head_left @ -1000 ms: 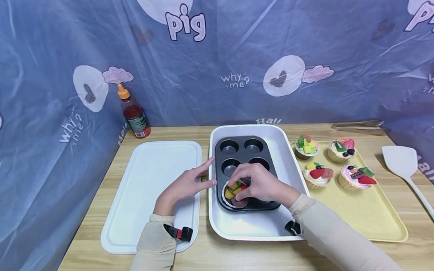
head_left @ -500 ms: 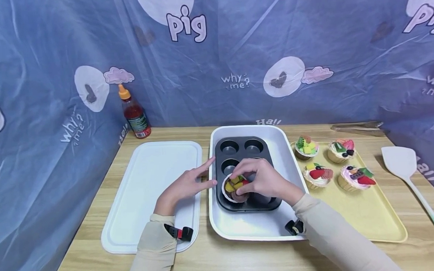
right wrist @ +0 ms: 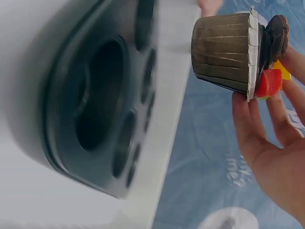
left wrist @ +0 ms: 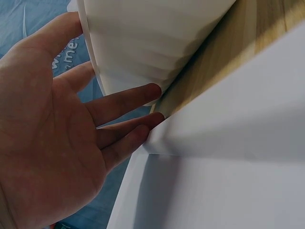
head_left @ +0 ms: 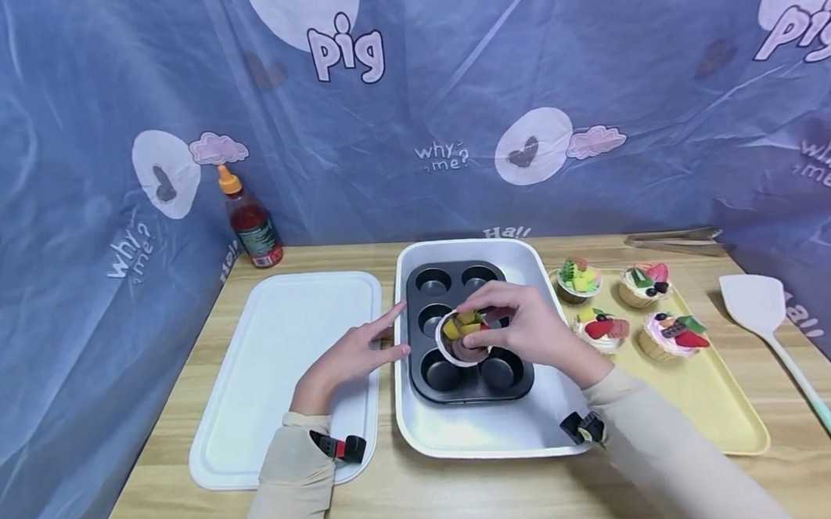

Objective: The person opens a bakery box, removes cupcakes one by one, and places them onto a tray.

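Note:
My right hand [head_left: 528, 324] pinches a cupcake [head_left: 457, 353] by its topping, above the dark muffin tin [head_left: 472, 394]. The cupcake has a brown pleated paper cup, chocolate cream and yellow and red fruit pieces. In the right wrist view the whole cupcake [right wrist: 220, 50] hangs away from the tin, on its side in that picture. All of the tin's wells that show are bare. The tin lies inside a deep white tray [head_left: 460, 439]. My left hand [head_left: 350, 361] has its fingers spread, fingertips right at the tray's left rim; in the left wrist view the palm [left wrist: 52, 129] holds nothing.
A flat white tray [head_left: 280, 361] lies at the left. To the right, a yellow tray [head_left: 719, 408] bears several cupcakes [head_left: 673, 336]. A white spatula [head_left: 752, 301], metal tongs [head_left: 675, 239] and a sauce bottle [head_left: 255, 229] stand or lie around the edges.
My right hand has lifted the cupcake up out of the tin's front left well and moved it slightly away and to the right. The left hand has stayed at the rim.

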### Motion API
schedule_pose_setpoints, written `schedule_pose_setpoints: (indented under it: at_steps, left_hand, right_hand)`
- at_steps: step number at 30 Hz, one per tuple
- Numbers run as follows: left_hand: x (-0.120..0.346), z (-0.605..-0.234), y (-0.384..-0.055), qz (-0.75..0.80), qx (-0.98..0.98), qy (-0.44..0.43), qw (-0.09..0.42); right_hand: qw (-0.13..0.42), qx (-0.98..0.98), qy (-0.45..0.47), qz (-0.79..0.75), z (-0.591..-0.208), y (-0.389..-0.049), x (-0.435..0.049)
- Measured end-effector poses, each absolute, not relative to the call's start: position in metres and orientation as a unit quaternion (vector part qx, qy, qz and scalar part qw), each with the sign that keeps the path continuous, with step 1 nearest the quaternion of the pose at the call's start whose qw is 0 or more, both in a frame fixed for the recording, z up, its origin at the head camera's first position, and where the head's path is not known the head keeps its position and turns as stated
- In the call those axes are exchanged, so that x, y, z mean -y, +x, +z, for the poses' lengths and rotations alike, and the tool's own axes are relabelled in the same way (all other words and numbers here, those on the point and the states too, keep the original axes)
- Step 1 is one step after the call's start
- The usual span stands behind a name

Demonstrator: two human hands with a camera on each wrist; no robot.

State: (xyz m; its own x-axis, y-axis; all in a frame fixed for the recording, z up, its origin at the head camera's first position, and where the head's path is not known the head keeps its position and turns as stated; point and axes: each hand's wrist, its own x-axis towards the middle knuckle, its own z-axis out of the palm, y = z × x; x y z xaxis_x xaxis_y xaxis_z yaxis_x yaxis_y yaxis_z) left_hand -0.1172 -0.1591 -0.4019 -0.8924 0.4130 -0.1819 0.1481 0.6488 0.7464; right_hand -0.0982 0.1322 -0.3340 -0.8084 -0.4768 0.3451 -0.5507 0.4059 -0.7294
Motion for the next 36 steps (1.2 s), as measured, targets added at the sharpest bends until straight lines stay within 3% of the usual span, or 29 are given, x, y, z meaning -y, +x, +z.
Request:
schedule_pose_setpoints:
  at_steps: [17,36]
  left_hand:
    - [0.159,-0.404,-0.118,0.397,-0.886,0.182,0.154]
    - [0.159,-0.406,-0.119,0.407,-0.882,0.178,0.160]
  right_hand:
    - [0.098,0.865,0.208,0.447,-0.306,-0.063,-0.207]
    - [0.163,0.874,0.107,0.446,-0.333,-0.020,-0.288]
